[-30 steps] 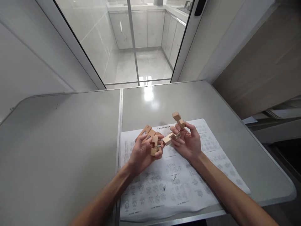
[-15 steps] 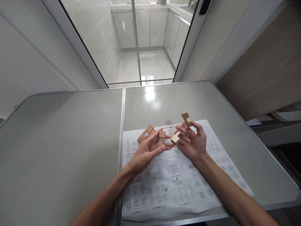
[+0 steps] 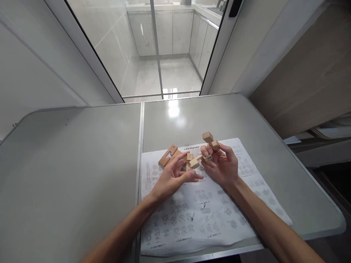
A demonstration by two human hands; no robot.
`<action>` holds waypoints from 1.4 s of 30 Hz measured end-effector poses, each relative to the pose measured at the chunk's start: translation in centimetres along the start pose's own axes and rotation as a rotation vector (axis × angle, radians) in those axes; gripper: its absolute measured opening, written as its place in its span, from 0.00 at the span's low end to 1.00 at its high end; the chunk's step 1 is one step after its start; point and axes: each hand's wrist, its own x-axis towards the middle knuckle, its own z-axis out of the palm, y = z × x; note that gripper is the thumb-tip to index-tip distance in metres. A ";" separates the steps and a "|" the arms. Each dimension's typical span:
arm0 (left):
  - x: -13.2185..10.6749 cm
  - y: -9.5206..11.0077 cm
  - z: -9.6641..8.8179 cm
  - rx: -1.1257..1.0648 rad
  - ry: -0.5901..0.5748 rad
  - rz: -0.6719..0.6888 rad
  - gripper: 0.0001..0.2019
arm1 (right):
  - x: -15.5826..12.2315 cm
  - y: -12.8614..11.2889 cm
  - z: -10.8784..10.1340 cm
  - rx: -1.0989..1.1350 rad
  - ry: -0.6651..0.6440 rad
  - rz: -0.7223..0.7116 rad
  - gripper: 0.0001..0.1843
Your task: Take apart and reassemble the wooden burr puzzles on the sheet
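My left hand (image 3: 170, 179) curls around a notched wooden puzzle piece (image 3: 189, 157), its thumb stretched out toward the right. My right hand (image 3: 227, 167) is closed on two more notched pieces. One, a browner piece (image 3: 207, 137), sticks up above the fingertips. The other, a pale piece (image 3: 195, 163), points left, and its far end reaches the piece at my left hand; whether they touch I cannot tell. A dark mark shows on the pale piece's near end. Behind my left fingers lies a flat brown wooden piece (image 3: 165, 160) with a cut-out, partly hidden.
A large printed sheet (image 3: 208, 226) with rows of small diagrams lies under both hands. It rests on a grey table (image 3: 82, 164) with a metal seam (image 3: 142, 128). Beyond the far edge stands a glass door (image 3: 175, 73); a brown panel (image 3: 307, 73) rises at the right.
My right hand has turned and brought its two pieces leftward, the pale one now up against my left hand's piece. My left fingers have curled in more. The view has shifted slightly.
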 end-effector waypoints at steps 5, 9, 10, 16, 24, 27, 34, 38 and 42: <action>0.1 -0.4 -0.1 0.013 0.001 0.020 0.36 | -0.2 0.1 -0.2 0.016 -0.047 0.052 0.19; 0.2 -0.7 -0.1 0.036 0.029 0.087 0.35 | -0.4 0.6 0.0 0.051 -0.159 0.113 0.19; 0.1 -0.7 0.0 0.046 0.040 0.106 0.35 | -0.4 0.7 0.1 0.067 -0.183 0.126 0.19; -0.2 -0.9 0.0 0.126 0.101 0.200 0.34 | -0.1 0.8 0.1 0.110 -0.247 0.181 0.19; -0.1 -1.4 0.0 0.185 0.159 0.276 0.35 | -0.2 0.6 0.1 0.133 -0.206 0.220 0.18; 0.1 -1.6 -0.1 0.213 0.142 0.308 0.35 | -0.2 0.5 0.3 0.179 -0.183 0.230 0.16; 0.0 -1.9 -0.7 0.243 0.086 0.300 0.36 | -0.4 0.5 0.3 0.317 -0.269 0.274 0.14; 0.0 -2.0 -0.9 0.279 0.122 0.342 0.36 | -0.4 0.6 0.5 0.336 -0.288 0.289 0.15; 0.2 -2.2 -1.1 0.284 0.140 0.394 0.35 | -0.4 0.9 0.5 0.338 -0.281 0.295 0.15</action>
